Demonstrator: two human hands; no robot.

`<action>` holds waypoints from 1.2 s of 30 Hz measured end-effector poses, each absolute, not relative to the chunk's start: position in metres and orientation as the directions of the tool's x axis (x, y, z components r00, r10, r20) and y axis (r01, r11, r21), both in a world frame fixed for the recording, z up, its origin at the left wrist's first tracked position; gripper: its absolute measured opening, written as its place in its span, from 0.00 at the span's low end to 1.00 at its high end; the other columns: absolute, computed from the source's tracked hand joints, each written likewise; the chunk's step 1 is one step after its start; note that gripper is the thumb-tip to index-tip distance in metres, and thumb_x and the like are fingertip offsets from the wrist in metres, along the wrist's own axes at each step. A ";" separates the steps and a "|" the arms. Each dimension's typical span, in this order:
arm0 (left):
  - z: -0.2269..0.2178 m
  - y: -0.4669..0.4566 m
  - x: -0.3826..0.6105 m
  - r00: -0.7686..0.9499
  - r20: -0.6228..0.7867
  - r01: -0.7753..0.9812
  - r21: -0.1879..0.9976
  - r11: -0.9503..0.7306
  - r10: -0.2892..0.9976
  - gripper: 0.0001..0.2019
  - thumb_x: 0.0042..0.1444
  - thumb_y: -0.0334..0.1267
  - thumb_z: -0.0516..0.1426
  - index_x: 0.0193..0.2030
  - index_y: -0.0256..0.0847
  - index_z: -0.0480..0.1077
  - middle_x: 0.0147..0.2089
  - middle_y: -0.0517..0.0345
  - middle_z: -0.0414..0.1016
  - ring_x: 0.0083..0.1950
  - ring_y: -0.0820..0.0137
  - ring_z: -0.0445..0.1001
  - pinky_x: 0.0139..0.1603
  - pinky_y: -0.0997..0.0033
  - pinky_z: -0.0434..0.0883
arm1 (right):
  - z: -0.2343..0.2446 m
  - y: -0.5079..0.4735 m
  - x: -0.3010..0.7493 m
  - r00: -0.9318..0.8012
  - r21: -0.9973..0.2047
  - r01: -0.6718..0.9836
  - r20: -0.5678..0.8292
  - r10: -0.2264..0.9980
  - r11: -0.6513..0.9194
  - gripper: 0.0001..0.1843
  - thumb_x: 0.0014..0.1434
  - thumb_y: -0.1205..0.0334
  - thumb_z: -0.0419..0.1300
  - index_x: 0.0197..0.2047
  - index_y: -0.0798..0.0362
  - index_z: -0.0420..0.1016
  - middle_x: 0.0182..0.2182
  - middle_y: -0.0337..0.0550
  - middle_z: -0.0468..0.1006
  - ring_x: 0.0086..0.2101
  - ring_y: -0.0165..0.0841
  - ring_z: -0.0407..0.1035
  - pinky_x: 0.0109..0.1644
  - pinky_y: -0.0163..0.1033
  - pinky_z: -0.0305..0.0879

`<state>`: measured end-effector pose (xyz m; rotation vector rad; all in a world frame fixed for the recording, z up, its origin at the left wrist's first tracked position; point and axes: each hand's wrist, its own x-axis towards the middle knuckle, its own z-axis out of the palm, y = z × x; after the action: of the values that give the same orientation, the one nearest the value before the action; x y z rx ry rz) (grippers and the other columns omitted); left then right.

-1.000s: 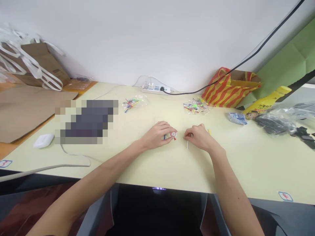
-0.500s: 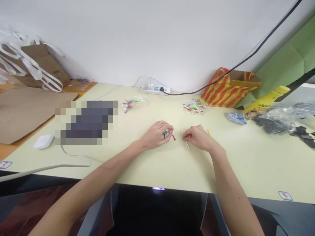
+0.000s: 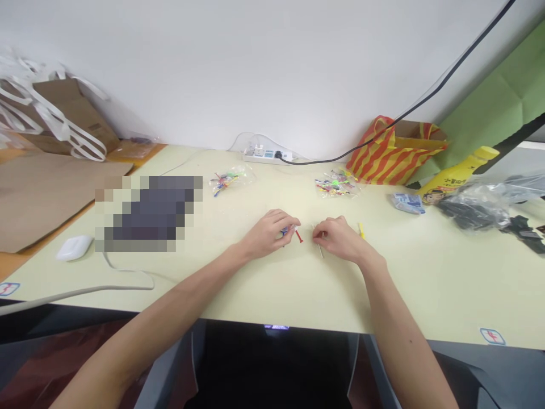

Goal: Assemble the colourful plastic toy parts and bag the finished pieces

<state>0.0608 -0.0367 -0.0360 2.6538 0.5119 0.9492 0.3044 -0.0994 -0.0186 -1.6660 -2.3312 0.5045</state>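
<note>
My left hand [image 3: 267,232] rests on the pale green table [image 3: 264,284], fingers pinched round a small toy piece [image 3: 293,232] with a white round part, a blue part and a red tip pointing right. A few centimetres to its right, my right hand [image 3: 340,238] is curled, fingertips pinching a thin white stick [image 3: 318,249] that slants down onto the table. A small yellow piece [image 3: 361,230] lies just beyond my right hand.
Two clear bags of coloured pieces [image 3: 225,180] [image 3: 337,184] lie farther back, near a power strip [image 3: 267,154]. A striped bag [image 3: 394,150], yellow bottle [image 3: 455,179] and dark plastic bags [image 3: 481,210] stand right. A white case [image 3: 75,247], cable [image 3: 85,291] and cardboard [image 3: 42,187] lie left.
My left hand has turned the toy piece, so its round white face no longer shows and the red tip points right. My right hand has shifted slightly left with the stick.
</note>
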 end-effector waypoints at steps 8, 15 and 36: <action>-0.041 -0.035 0.063 0.706 0.567 0.243 0.369 -0.897 0.424 0.07 0.65 0.34 0.56 0.49 0.42 0.72 0.42 0.55 0.79 0.45 0.67 0.76 0.55 0.61 0.70 | -0.018 -0.099 0.303 -0.321 -0.421 0.860 -0.005 0.947 0.289 0.07 0.59 0.65 0.59 0.37 0.49 0.79 0.33 0.39 0.82 0.37 0.35 0.72 0.50 0.42 0.57; -0.039 -0.037 0.064 0.707 0.571 0.225 0.378 -0.898 0.418 0.09 0.65 0.31 0.55 0.50 0.42 0.71 0.40 0.56 0.78 0.45 0.67 0.75 0.56 0.60 0.71 | -0.020 -0.100 0.297 -0.208 -0.428 0.887 -0.030 0.978 0.176 0.13 0.56 0.70 0.59 0.44 0.50 0.76 0.33 0.37 0.83 0.34 0.33 0.72 0.42 0.37 0.59; -0.038 -0.039 0.062 0.685 0.568 0.247 0.407 -0.879 0.456 0.09 0.68 0.35 0.55 0.53 0.42 0.70 0.42 0.53 0.75 0.44 0.67 0.75 0.50 0.63 0.72 | -0.010 -0.103 0.287 0.035 -0.666 0.744 -0.031 0.999 -0.047 0.09 0.49 0.65 0.61 0.33 0.52 0.82 0.30 0.43 0.83 0.31 0.36 0.75 0.34 0.37 0.64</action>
<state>0.0622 -0.0387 -0.0385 2.6006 0.5576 0.9935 0.2871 -0.1034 -0.0097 -1.8437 -1.7585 0.7043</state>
